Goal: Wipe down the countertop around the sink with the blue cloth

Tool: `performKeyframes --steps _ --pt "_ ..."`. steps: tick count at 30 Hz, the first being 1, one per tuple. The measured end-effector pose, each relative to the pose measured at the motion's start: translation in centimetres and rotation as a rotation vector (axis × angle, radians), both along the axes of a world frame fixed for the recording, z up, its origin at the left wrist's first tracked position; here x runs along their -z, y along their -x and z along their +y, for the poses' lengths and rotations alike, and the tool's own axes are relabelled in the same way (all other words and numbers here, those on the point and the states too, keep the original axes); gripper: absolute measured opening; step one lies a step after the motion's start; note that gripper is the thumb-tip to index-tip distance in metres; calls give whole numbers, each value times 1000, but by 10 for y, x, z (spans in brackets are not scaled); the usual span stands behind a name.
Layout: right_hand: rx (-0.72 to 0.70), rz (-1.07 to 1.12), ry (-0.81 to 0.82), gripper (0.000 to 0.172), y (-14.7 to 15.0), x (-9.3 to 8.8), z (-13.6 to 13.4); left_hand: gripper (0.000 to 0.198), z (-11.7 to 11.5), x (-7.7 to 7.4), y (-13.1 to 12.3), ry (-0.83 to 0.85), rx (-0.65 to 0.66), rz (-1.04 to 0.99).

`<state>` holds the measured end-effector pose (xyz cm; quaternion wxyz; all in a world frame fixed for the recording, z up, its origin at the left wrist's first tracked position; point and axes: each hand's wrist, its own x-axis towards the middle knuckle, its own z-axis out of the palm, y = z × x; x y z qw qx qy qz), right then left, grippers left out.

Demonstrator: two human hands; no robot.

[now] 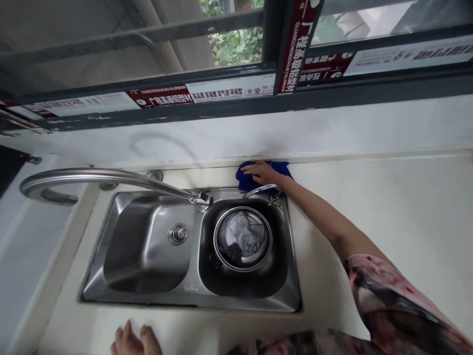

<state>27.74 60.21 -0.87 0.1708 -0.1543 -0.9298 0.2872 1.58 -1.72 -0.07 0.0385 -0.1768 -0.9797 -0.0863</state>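
My right hand point(261, 172) presses a blue cloth point(283, 169) onto the counter behind the sink, at the foot of the wall. Its fingers lie over the cloth, and the arm reaches in from the right. Just in front of that hand, a small curved tap point(260, 189) rises over the right basin. My left hand point(136, 340) rests on the counter's front part, below the left basin, and the lower frame edge cuts it off. Its fingers are loosely bent and apart, with nothing visible in them.
A double steel sink point(190, 291) is set in the pale counter point(399, 207). The right basin holds a round metal strainer point(242, 266) with dark, wet-looking material inside. A tall arched faucet point(111, 175) spans the left basin. Behind runs a white wall below a dark-framed window point(166, 111).
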Motion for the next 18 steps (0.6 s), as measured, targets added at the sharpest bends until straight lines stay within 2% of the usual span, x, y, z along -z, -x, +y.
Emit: performKeyframes --steps 3,6,9,13,18 --pt "-117 3 -7 38 19 -6 -9 78 -3 2 0 -5 13 12" --pt "-178 -44 -78 51 18 -12 -13 76 -2 2 -2 -17 20 24" --pt "-185 -97 -174 59 11 -10 -12 75 0 0 -4 -15 0 25" --pt "-107 -100 -252 52 -9 1 -11 68 2 -4 -7 -10 -43 -27" --pt "87 -118 -289 48 -65 8 -16 72 2 -4 -11 -57 -86 -54"
